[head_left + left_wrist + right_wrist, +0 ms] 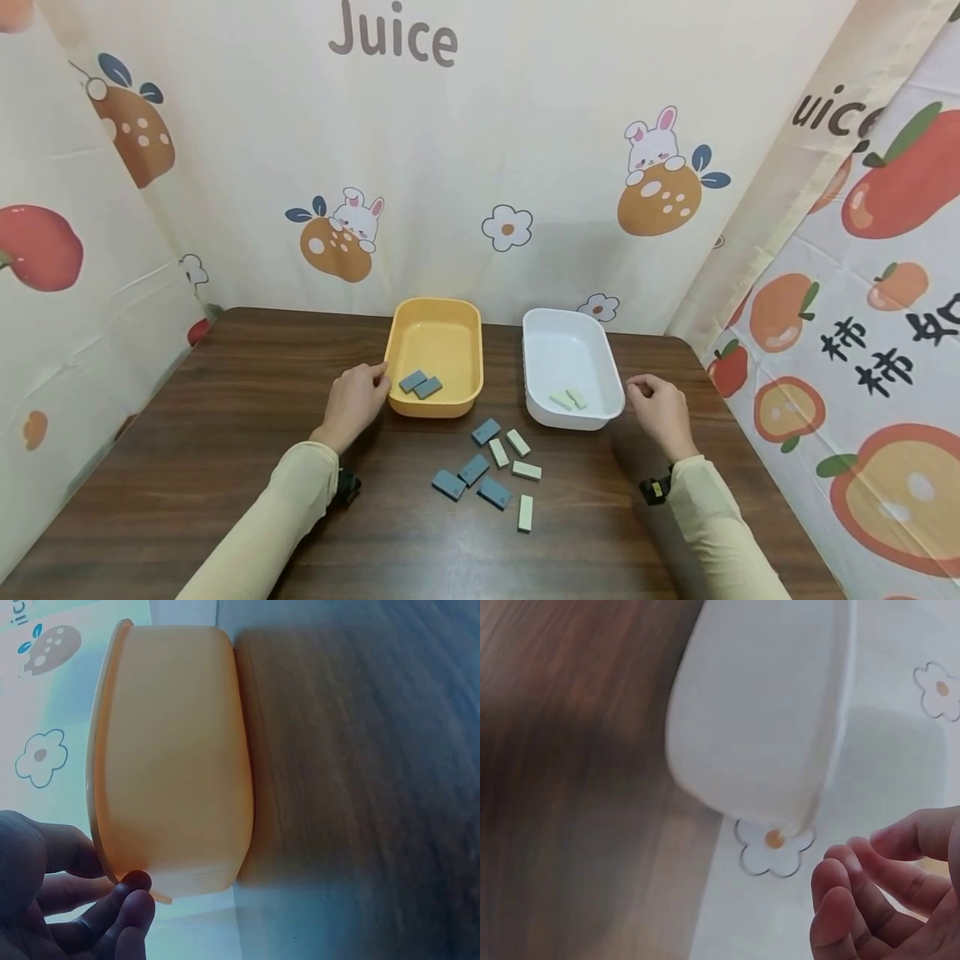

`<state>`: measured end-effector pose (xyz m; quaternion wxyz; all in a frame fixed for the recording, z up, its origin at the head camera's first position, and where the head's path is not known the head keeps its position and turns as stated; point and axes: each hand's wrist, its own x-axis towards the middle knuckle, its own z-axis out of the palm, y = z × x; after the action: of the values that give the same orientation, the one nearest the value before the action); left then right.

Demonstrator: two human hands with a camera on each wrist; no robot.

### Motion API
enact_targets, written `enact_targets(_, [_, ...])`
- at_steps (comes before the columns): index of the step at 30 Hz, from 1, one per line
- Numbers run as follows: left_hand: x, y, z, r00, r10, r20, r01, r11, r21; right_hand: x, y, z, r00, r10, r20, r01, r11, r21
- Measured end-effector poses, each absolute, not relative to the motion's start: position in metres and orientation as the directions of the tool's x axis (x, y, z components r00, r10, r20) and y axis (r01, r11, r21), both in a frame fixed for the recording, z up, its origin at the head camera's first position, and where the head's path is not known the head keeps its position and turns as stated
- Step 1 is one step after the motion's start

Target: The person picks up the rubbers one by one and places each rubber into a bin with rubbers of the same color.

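My left hand (355, 403) is at the near left side of a yellow plastic bin (471, 350). In the left wrist view, the thumb and fingers pinch the rim of that bin (172, 750). Two blue-grey rectangular blocks (428, 387) lie inside it at the near end. To the right stands a white plastic bin (558, 346) with two pale green blocks (560, 400) at its near end. Beside its right rim is my right hand (663, 411), fingers loosely curled and holding nothing. A gap separates these fingertips (831, 881) from the white bin in the right wrist view.
On the brown wooden table (247, 417), several blue-grey blocks (474, 469) and several pale green blocks (527, 471) lie scattered in front of the bins. A printed curtain (465, 150) hangs behind the table and along both sides.
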<state>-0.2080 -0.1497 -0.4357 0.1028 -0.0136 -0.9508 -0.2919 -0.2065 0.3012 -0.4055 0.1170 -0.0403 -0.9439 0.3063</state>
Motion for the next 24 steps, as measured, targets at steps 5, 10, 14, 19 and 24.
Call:
enact_targets(5, [-0.208,-0.150,-0.435,-0.979,-0.039,0.199,0.080,0.829,0.554,-0.203,0.288,-0.397,-0.974,0.107,0.200,-0.036,0.798,-0.602])
enact_targets(10, [-0.207,-0.149,-0.434,-0.978,-0.036,0.206,0.088,0.824,0.560,-0.198,0.275,-0.391,-0.976,0.040,0.212,-0.098,0.793,-0.601])
enact_targets(14, [-0.207,-0.149,-0.433,-0.978,-0.038,0.206,0.086,0.825,0.558,-0.194,0.266,-0.389,-0.975,-0.028,0.222,-0.157,0.792,-0.589])
enact_targets(19, [-0.207,-0.150,-0.433,-0.979,-0.033,0.201,0.087,0.827,0.556,-0.189,0.256,-0.390,-0.968,-0.128,0.215,-0.232,0.780,-0.581])
enact_targets(24, [-0.208,-0.149,-0.433,-0.983,-0.033,0.183,0.078,0.821,0.565,-0.186,0.247,-0.393,-0.953,-0.217,0.210,-0.299,0.762,-0.574])
